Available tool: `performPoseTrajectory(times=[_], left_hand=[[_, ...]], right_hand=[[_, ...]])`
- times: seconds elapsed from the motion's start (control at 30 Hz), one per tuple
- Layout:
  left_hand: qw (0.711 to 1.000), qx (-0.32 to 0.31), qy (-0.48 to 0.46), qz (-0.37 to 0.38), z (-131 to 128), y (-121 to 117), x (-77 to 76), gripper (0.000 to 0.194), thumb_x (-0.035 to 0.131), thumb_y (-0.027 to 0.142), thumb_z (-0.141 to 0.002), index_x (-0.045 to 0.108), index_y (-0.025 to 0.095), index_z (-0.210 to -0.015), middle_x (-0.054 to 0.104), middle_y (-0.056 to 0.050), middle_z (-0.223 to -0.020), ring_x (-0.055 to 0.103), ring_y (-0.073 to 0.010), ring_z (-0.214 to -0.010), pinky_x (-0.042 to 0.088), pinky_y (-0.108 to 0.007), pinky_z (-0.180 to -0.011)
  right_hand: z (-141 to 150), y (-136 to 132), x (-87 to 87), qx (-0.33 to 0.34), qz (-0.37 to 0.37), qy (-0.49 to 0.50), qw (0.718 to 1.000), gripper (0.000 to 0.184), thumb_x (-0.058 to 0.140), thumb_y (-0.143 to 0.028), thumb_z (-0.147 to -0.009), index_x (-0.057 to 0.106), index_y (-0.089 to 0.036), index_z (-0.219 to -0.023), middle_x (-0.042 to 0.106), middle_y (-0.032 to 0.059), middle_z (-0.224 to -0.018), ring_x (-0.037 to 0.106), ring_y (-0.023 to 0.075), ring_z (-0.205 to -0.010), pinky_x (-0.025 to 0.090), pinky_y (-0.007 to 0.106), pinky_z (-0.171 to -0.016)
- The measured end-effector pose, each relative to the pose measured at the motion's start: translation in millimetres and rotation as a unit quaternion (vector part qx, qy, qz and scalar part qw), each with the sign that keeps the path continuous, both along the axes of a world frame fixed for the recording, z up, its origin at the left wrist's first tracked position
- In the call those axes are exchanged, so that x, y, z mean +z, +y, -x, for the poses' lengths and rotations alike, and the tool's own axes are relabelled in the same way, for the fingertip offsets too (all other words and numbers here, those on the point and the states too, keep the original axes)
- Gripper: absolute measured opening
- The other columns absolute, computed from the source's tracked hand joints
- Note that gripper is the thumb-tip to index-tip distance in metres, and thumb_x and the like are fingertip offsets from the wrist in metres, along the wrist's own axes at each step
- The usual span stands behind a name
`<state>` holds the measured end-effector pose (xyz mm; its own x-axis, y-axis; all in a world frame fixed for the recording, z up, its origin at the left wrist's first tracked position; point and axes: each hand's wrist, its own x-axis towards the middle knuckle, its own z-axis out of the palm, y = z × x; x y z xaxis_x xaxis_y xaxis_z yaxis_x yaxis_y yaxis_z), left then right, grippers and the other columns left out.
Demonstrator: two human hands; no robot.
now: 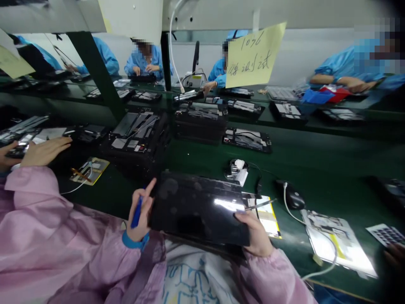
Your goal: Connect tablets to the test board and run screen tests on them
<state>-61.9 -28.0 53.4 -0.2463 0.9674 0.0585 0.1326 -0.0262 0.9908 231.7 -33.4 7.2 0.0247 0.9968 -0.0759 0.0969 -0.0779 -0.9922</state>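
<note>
A glossy black tablet screen (193, 207) is held tilted just above my lap, at the bench's front edge. My left hand (141, 213) grips its left end, index finger pointing up along the side, and a slim blue tool (136, 211) lies across the same hand. At the right end my right hand (257, 236) is closed on the lower corner, thumb on the glass. Close to it a thin metal tool (262, 204) sticks out; whether my fingers hold it I cannot tell. Behind the screen lies a white-and-yellow flat part (268, 217), partly covered.
Stacked opened tablets (139, 139) stand at the left back, with another opened tablet (247, 139) farther right. A black mouse (294, 196), a white cable and a silver panel (341, 240) lie right. A co-worker's hand (47, 150) is at left; people in blue work beyond the shelf.
</note>
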Motion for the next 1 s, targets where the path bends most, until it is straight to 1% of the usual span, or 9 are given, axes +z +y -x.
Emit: performPoseTrajectory(times=[0.1, 0.2, 0.3, 0.37, 0.47, 0.57, 0.67, 0.8, 1.0], left_hand=[[0.998, -0.023, -0.012, 0.049, 12.4, 12.2, -7.7, 0.034, 0.063, 0.038, -0.076, 0.033, 0.023, -0.081, 0.063, -0.005, -0.106, 0.061, -0.02, -0.097, 0.045, -0.034, -0.087], [0.997, -0.027, 0.036, 0.059, 24.9, 16.7, -19.6, 0.035, 0.062, 0.036, -0.075, 0.03, 0.022, -0.077, 0.063, -0.007, -0.109, 0.06, -0.0207, -0.101, 0.044, -0.034, -0.087], [0.995, -0.04, 0.056, 0.073, 32.5, 17.8, -28.5, 0.032, 0.06, 0.036, -0.076, 0.03, 0.022, -0.076, 0.063, -0.009, -0.113, 0.06, -0.0213, -0.1, 0.044, -0.034, -0.084], [0.995, -0.045, 0.051, 0.077, 35.1, 18.3, -32.1, 0.033, 0.06, 0.036, -0.076, 0.03, 0.022, -0.076, 0.062, -0.01, -0.116, 0.06, -0.0211, -0.099, 0.043, -0.034, -0.083], [0.995, -0.044, 0.035, 0.079, 37.1, 19.3, -36.3, 0.035, 0.061, 0.038, -0.075, 0.031, 0.022, -0.074, 0.062, -0.01, -0.118, 0.06, -0.0203, -0.093, 0.043, -0.034, -0.082], [0.997, -0.036, 0.015, 0.074, 38.1, 19.5, -39.8, 0.035, 0.062, 0.04, -0.076, 0.032, 0.022, -0.074, 0.063, -0.009, -0.115, 0.06, -0.0196, -0.09, 0.044, -0.033, -0.08], [0.996, -0.038, -0.001, 0.075, 38.9, 18.3, -40.7, 0.035, 0.062, 0.041, -0.077, 0.034, 0.021, -0.073, 0.063, -0.01, -0.114, 0.059, -0.0194, -0.089, 0.043, -0.032, -0.08], [0.995, -0.046, -0.025, 0.083, 40.8, 16.6, -40.0, 0.034, 0.063, 0.04, -0.078, 0.035, 0.021, -0.073, 0.063, -0.011, -0.113, 0.059, -0.0213, -0.096, 0.042, -0.033, -0.084], [0.994, -0.055, -0.03, 0.088, 43.5, 17.4, -42.3, 0.034, 0.062, 0.042, -0.078, 0.036, 0.021, -0.073, 0.063, -0.009, -0.105, 0.057, -0.0231, -0.105, 0.041, -0.033, -0.088]], right_hand=[[4.5, 5.4, -9.5, -0.014, 0.002, 0.003, 1.0, 0.058, 0.057, -0.059, -0.077, 0.057, -0.023, -0.123, 0.069, 0.0098, -0.1, 0.063, 0.0307, -0.103, 0.051, 0.051, -0.089], [-3.0, 43.9, -3.0, -0.115, -0.054, -0.046, 0.991, 0.076, 0.062, -0.055, -0.074, 0.04, -0.022, -0.139, 0.055, 0.0138, -0.128, 0.052, 0.0283, -0.119, 0.046, 0.049, -0.096], [-7.6, 117.8, 23.7, -0.131, -0.111, -0.082, 0.982, 0.072, 0.068, -0.044, -0.07, 0.045, -0.022, -0.134, 0.047, 0.0129, -0.135, 0.047, 0.0254, -0.123, 0.04, 0.044, -0.102], [-2.0, 179.1, 47.2, -0.138, -0.043, -0.042, 0.989, 0.061, 0.074, -0.033, -0.064, 0.055, -0.021, -0.121, 0.053, 0.009, -0.125, 0.053, 0.0215, -0.114, 0.043, 0.037, -0.098], [15.4, 265.9, 77.4, -0.15, 0.022, -0.012, 0.988, 0.04, 0.066, -0.038, -0.075, 0.057, -0.018, -0.108, 0.06, 0.0073, -0.105, 0.061, 0.0158, -0.083, 0.053, 0.031, -0.074], [32.3, 322.7, 92.4, -0.144, 0.102, 0.01, 0.984, 0.032, 0.058, -0.047, -0.082, 0.057, -0.016, -0.09, 0.06, 0.0053, -0.085, 0.056, 0.0134, -0.059, 0.049, 0.029, -0.054], [41.7, 346.6, 94.9, -0.136, 0.148, 0.024, 0.979, 0.028, 0.065, -0.043, -0.079, 0.054, -0.017, -0.077, 0.055, 0.0, -0.07, 0.047, 0.0101, -0.05, 0.043, 0.025, -0.048], [44.5, 353.9, 95.9, -0.117, 0.162, 0.059, 0.978, 0.024, 0.07, -0.032, -0.075, 0.051, -0.019, -0.069, 0.045, -0.0041, -0.055, 0.038, 0.0089, -0.047, 0.036, 0.021, -0.043], [58.5, 354.0, 100.2, -0.084, 0.124, 0.163, 0.975, 0.011, 0.059, -0.029, -0.079, 0.054, -0.019, -0.076, 0.055, -0.0014, -0.063, 0.052, 0.0119, -0.059, 0.046, 0.022, -0.05]])
